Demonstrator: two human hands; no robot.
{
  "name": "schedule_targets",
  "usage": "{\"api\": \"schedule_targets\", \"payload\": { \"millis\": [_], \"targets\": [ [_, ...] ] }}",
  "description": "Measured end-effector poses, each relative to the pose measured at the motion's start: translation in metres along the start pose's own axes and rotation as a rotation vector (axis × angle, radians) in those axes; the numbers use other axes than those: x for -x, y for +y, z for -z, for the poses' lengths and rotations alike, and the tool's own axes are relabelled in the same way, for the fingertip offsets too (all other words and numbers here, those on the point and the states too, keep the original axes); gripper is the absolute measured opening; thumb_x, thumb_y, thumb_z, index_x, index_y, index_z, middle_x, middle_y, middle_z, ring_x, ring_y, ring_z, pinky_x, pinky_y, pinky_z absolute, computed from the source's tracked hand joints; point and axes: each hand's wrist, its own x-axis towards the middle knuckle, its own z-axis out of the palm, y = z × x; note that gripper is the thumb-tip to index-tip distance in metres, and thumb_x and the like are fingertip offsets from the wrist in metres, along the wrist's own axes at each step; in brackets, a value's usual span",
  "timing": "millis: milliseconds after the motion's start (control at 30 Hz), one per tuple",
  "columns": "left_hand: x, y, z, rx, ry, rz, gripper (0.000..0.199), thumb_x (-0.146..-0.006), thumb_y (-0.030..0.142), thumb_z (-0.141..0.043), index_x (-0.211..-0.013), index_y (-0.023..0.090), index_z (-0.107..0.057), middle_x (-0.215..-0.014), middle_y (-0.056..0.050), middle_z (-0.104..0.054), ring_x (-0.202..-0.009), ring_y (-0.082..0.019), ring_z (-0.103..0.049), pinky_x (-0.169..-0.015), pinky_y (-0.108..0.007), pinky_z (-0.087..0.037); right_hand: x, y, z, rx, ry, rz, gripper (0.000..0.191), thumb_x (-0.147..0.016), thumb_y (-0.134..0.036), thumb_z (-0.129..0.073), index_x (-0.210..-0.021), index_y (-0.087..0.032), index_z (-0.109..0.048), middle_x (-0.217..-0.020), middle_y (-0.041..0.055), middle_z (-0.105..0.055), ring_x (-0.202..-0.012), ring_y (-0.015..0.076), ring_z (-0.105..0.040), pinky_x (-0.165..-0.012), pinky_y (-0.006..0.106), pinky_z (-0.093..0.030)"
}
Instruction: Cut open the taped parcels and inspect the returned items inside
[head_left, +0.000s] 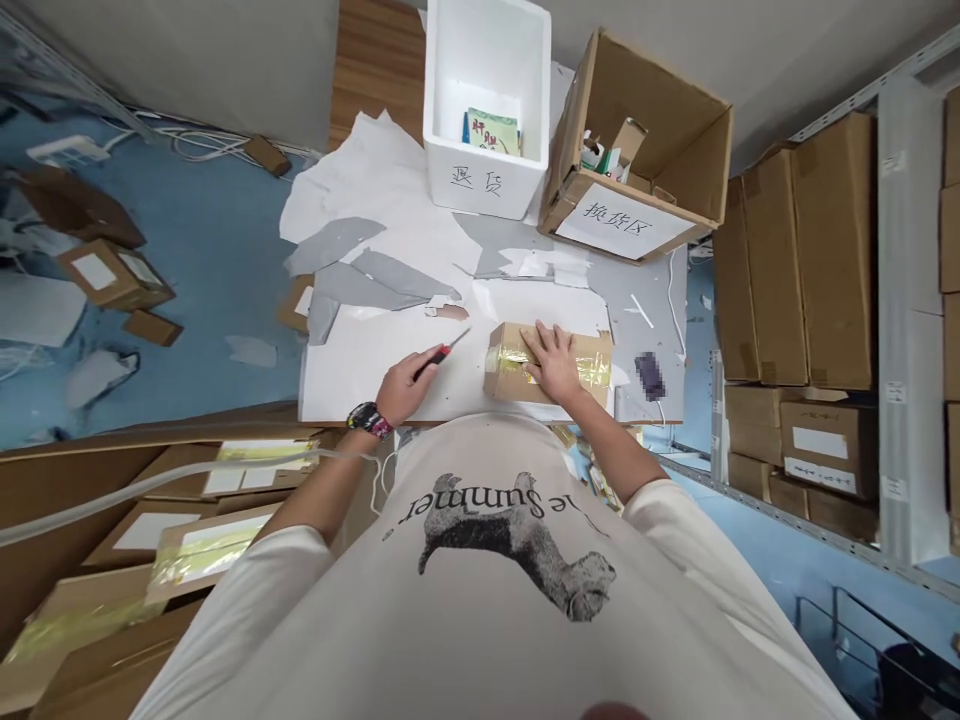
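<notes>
A utility knife [433, 362] with a red and black handle is gripped in my left hand [403, 387], which is closed around it. Its thin blade points up and to the right, apart from the cardboard box. My right hand [556, 364] lies with fingers spread on top of a brown cardboard box [517, 385] near the table's front edge. Shiny yellowish tape [595, 362] runs along the box's top, which looks closed. What is inside it is hidden.
A white foam box [487, 185] holding a green booklet stands at the back, beside an open carton [637, 215] with small packages. A blurred dark phone-like object [650, 377] lies on the right. Parcels fill a large carton [60, 460] lower left; shelves [900, 330] stand right.
</notes>
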Motion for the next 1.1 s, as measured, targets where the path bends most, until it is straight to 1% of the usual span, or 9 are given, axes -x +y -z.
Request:
{"api": "schedule_targets", "payload": {
  "millis": [133,300,533,667,767,833,900,1000,1100],
  "targets": [
    [0.005,0.008,-0.023,-0.219,-0.103,-0.173,0.064,-0.116,0.058,-0.049,-0.167,0.028,-0.071,-0.125,-0.012,-0.079,-0.116,-0.03,-0.073,-0.105,-0.04,-0.058,-0.005,0.007,0.0,0.009,-0.002,0.055,0.071,-0.116,-0.038,-0.061,-0.185,-0.029,-0.047,-0.196,0.016,-0.033,-0.178,0.0503,-0.025,-0.141,0.084,-0.014],
    [-0.021,0.018,-0.05,-0.419,-0.215,-0.258,0.058,-0.117,0.053,-0.048,-0.167,0.035,-0.072,-0.122,-0.014,-0.076,-0.113,-0.033,-0.069,-0.103,-0.044,-0.057,-0.006,0.015,-0.004,-0.029,0.0,0.091,0.067,-0.118,-0.041,-0.06,-0.182,-0.027,-0.051,-0.193,0.0179,-0.037,-0.178,0.0461,-0.032,-0.146,0.073,-0.017],
    [-0.03,0.013,-0.038,-0.646,-0.173,-0.246,0.059,-0.12,0.054,-0.043,-0.173,0.041,-0.065,-0.127,-0.017,-0.075,-0.113,-0.035,-0.069,-0.093,-0.046,-0.056,-0.012,0.02,-0.018,0.033,0.092,0.125,0.064,-0.12,-0.046,-0.058,-0.18,-0.024,-0.055,-0.185,0.0215,-0.051,-0.17,0.0464,-0.046,-0.142,0.069,-0.031],
    [-0.043,0.027,-0.049,-0.705,-0.144,-0.238,0.059,-0.121,0.053,-0.041,-0.175,0.04,-0.062,-0.129,-0.016,-0.075,-0.114,-0.036,-0.07,-0.09,-0.046,-0.056,-0.011,0.023,-0.023,0.091,0.174,0.183,0.055,-0.124,-0.044,-0.048,-0.169,-0.018,-0.066,-0.172,0.0231,-0.065,-0.157,0.0409,-0.061,-0.135,0.057,-0.044],
    [-0.063,0.034,-0.054,-0.706,-0.132,-0.295,0.059,-0.121,0.05,-0.042,-0.175,0.038,-0.062,-0.133,-0.017,-0.075,-0.119,-0.037,-0.07,-0.093,-0.047,-0.057,-0.013,0.032,-0.013,0.132,0.171,0.233,0.049,-0.125,-0.043,-0.046,-0.155,-0.018,-0.075,-0.152,0.0227,-0.078,-0.138,0.0357,-0.071,-0.124,0.048,-0.052],
    [-0.072,0.022,-0.045,-0.688,-0.111,-0.334,0.059,-0.12,0.05,-0.044,-0.173,0.035,-0.065,-0.133,-0.018,-0.076,-0.122,-0.037,-0.07,-0.097,-0.047,-0.057,-0.018,0.043,0.003,0.155,0.16,0.285,0.045,-0.126,-0.04,-0.047,-0.152,-0.019,-0.077,-0.131,0.0202,-0.084,-0.122,0.0331,-0.073,-0.115,0.045,-0.054],
    [-0.074,-0.006,-0.032,-0.654,-0.058,-0.329,0.058,-0.12,0.051,-0.044,-0.169,0.032,-0.068,-0.132,-0.017,-0.077,-0.122,-0.036,-0.07,-0.1,-0.046,-0.057,-0.025,0.056,0.021,0.171,0.216,0.298,0.044,-0.125,-0.031,-0.045,-0.158,-0.022,-0.073,-0.126,0.0188,-0.082,-0.118,0.0327,-0.07,-0.113,0.047,-0.053],
    [-0.074,-0.059,-0.021,-0.59,0.074,-0.196,0.056,-0.118,0.05,-0.051,-0.161,0.023,-0.073,-0.13,-0.017,-0.078,-0.118,-0.034,-0.07,-0.101,-0.045,-0.057,-0.033,0.074,0.042,0.162,0.394,0.146,0.051,-0.12,-0.018,-0.042,-0.162,-0.024,-0.07,-0.139,0.0207,-0.077,-0.125,0.0362,-0.064,-0.116,0.055,-0.049],
    [-0.078,-0.092,-0.03,-0.53,0.107,-0.068,0.049,-0.117,0.044,-0.056,-0.146,0.01,-0.077,-0.119,-0.015,-0.079,-0.107,-0.031,-0.069,-0.1,-0.045,-0.055,-0.022,0.083,0.045,0.12,0.437,-0.012,0.049,-0.118,-0.018,-0.04,-0.153,-0.021,-0.074,-0.132,0.0224,-0.077,-0.123,0.0392,-0.064,-0.113,0.059,-0.05]
  ]
}}
